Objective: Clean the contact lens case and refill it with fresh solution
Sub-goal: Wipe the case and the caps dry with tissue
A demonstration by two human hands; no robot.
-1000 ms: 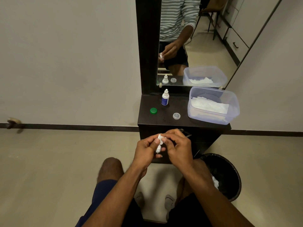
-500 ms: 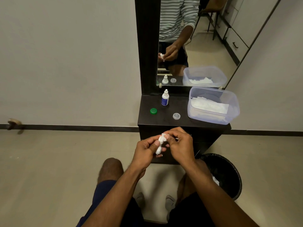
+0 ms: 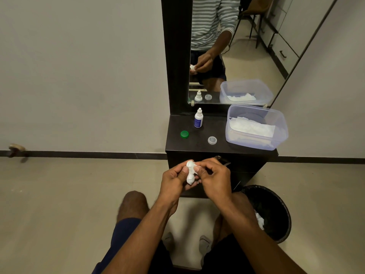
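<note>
In front of the dark vanity, my left hand (image 3: 171, 183) grips a small white contact lens case (image 3: 190, 177) held upright between thumb and fingers. My right hand (image 3: 215, 180) pinches a bit of white tissue (image 3: 191, 164) against the top end of the case. Case and tissue are both white, and where one ends is hard to tell. On the vanity top (image 3: 175, 143) lie a green cap (image 3: 184, 134) and a clear cap (image 3: 212, 140). The white solution bottle (image 3: 198, 120) with a blue label stands behind them, closed.
A clear plastic tub (image 3: 280, 133) holding white tissues sits at the right of the vanity top. A mirror (image 3: 246, 56) rises behind it. A black bin (image 3: 276, 196) with crumpled tissue inside stands on the floor by my right knee.
The tissue has moved up to the top end of the case, and more of the white case now shows below it. Both hands stayed in about the same place.
</note>
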